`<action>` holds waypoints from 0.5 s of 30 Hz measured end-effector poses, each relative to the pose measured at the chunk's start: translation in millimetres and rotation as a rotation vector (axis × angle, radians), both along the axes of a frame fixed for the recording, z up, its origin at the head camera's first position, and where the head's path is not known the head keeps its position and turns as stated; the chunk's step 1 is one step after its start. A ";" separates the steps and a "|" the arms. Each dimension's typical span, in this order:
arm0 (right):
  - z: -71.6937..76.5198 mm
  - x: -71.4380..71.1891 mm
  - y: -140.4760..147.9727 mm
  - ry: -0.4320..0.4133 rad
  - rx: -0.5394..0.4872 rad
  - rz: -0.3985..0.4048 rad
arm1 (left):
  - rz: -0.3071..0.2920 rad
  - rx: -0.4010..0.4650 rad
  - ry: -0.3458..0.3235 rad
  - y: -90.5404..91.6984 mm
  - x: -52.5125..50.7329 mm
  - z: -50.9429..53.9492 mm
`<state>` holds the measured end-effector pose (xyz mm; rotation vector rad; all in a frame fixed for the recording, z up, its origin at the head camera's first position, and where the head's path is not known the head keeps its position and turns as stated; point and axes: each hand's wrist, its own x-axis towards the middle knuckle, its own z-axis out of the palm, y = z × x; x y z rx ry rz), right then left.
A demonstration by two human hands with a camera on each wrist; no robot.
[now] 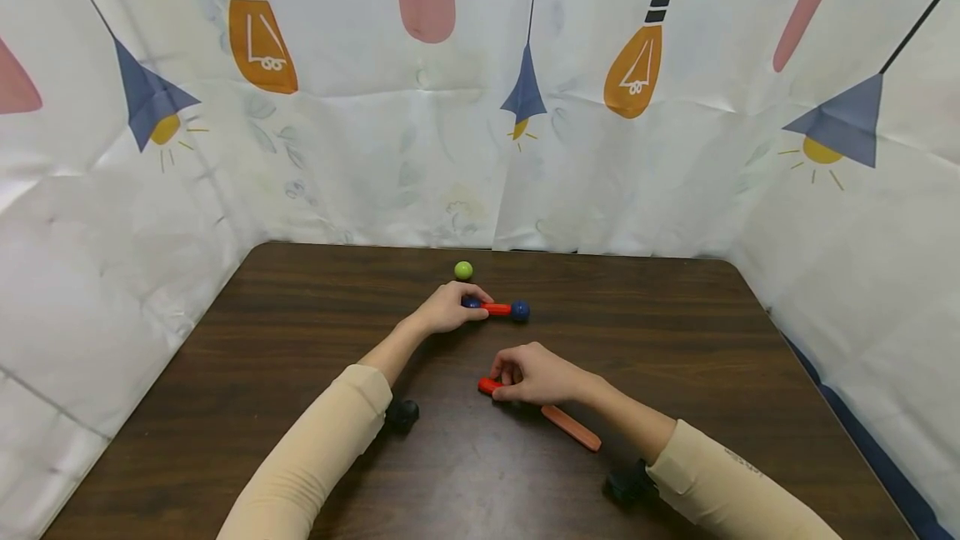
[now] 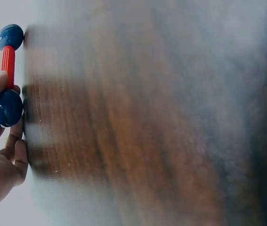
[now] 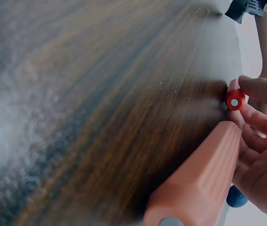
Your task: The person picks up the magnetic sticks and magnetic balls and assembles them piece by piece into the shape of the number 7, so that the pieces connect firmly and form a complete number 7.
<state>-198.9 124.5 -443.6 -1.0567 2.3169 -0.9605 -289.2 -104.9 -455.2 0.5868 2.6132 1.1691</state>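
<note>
A red magnetic stick (image 1: 498, 309) with a dark blue ball (image 1: 520, 310) on each end lies toward the back of the table. My left hand (image 1: 446, 308) pinches it by the left end, partly covering the nearer ball (image 2: 6, 108). Closer to me, my right hand (image 1: 540, 375) holds a second red magnetic stick (image 1: 488, 386) between thumb and fingers, low at the tabletop. A pale metal disc shows on that stick's end (image 3: 235, 102). Just beside the right hand, a salmon-coloured stick (image 1: 572, 427) rests on the wood, touched by neither hand.
Behind the left hand sits a lime green ball (image 1: 463, 270). Dark wrist devices hang below both cuffs, one at the left (image 1: 402, 413) and one at the right (image 1: 628, 482). The brown wooden table (image 1: 675, 332) ends at a printed white curtain (image 1: 375, 182).
</note>
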 end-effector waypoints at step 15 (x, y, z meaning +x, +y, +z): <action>-1.8 0.1 16.2 0.018 -0.037 0.023 | 0.004 -0.006 0.006 0.9 0.7 1.1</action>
